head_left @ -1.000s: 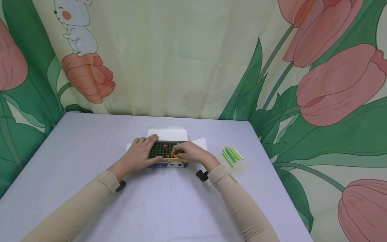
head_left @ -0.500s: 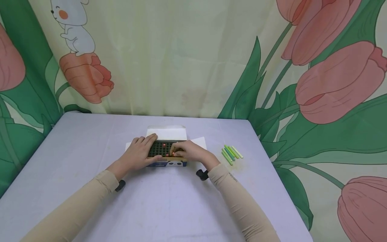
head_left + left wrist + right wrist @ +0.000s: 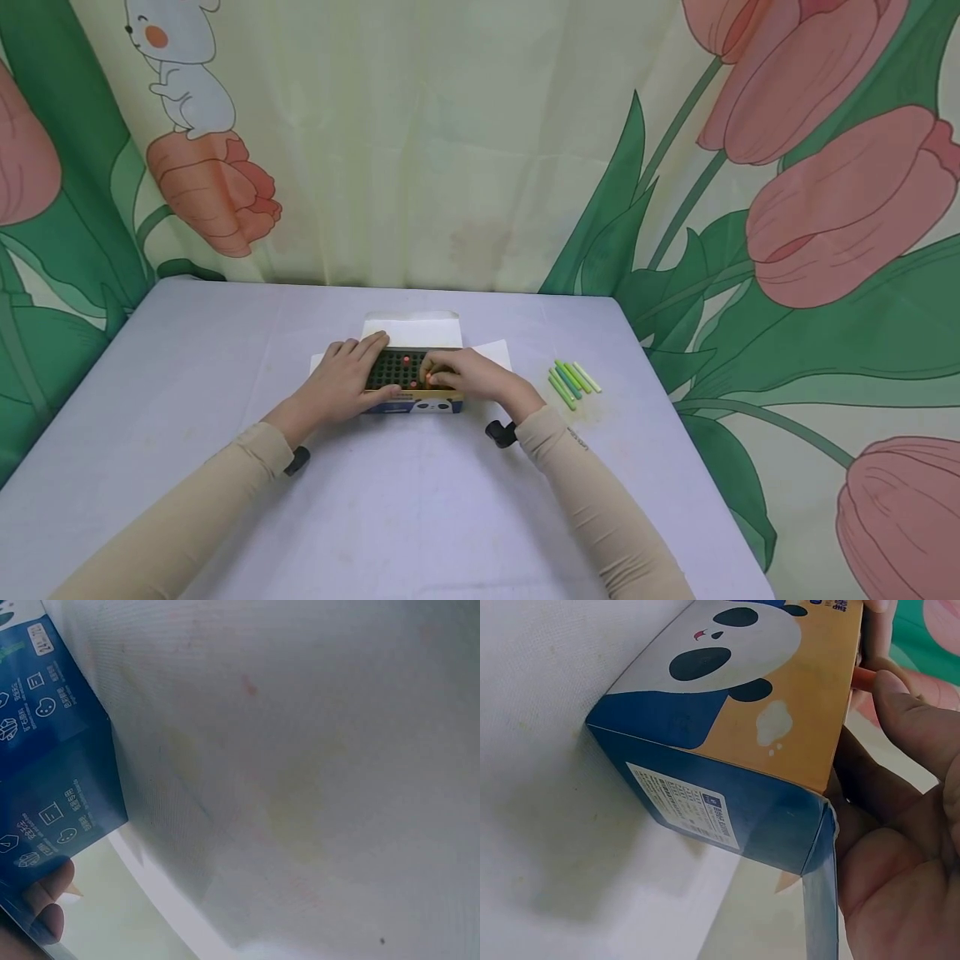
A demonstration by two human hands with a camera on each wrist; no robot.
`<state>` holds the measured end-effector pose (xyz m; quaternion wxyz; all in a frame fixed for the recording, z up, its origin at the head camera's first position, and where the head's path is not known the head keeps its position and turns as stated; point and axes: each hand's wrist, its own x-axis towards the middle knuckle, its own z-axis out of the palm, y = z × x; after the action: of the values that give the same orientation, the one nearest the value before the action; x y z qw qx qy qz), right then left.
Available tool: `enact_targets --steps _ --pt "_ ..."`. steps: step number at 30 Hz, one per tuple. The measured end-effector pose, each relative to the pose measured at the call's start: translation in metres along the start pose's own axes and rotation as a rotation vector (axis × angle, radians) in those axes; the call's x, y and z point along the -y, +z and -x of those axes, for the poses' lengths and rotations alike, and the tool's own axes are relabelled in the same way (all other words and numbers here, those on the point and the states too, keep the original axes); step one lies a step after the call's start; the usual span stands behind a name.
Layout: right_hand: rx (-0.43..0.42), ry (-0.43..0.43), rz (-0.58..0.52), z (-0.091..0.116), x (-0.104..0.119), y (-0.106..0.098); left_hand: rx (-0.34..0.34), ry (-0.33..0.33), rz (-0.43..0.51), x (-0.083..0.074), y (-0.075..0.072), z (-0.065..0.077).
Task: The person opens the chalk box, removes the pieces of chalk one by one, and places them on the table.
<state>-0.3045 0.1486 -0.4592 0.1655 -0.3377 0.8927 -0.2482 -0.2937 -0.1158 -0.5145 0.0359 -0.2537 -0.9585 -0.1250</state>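
"In the head view, where to find the left hand (image 3: 343, 381)?"

"Across the left end of the open box (image 3: 415, 407), fingers spread toward the far side, thumb along the near edge. In the left wrist view, only two fingertips (image 3: 56, 881) at the edge of the blue card, plus white icons (image 3: 46, 707) and lettering, too small to read from the head."

"And the right hand (image 3: 476, 375)?"

"Over the right part of the black tray (image 3: 386, 371) inside the box, fingers bent. Hard to make out the hold from above; plain in the right wrist view: pinching an orange stick (image 3: 864, 679) against the thumb, right by the top edge of the box. Cannot tell whether seated in a hole."

"Anything else in the tray?"

"Two red stick ends (image 3: 407, 361), one toward the back, one near the front edge, in the head view alone."

"And on the box?"

"A panda face (image 3: 739, 645), large in the right wrist view, small from the head. Also a white label (image 3: 686, 806) on the blue end, hidden from the head."

"Farther off?"

"Green and yellowish sticks (image 3: 573, 383) lying close together on the pale tablecloth (image 3: 420, 500), right of the box and well apart from it. Again, only in the head view."
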Motion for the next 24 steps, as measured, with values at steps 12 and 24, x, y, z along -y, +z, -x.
enact_targets --steps 12,24 --pt "-0.014 0.016 -0.027 0.0019 0.0023 0.0007 -0.001 -0.002 0.002 0.0014 0.0023 0.0012" --pt "-0.026 0.095 -0.071 0.0025 0.0031 -0.0009 -0.002 -0.003 0.009 0.0013 0.0017 0.0005"
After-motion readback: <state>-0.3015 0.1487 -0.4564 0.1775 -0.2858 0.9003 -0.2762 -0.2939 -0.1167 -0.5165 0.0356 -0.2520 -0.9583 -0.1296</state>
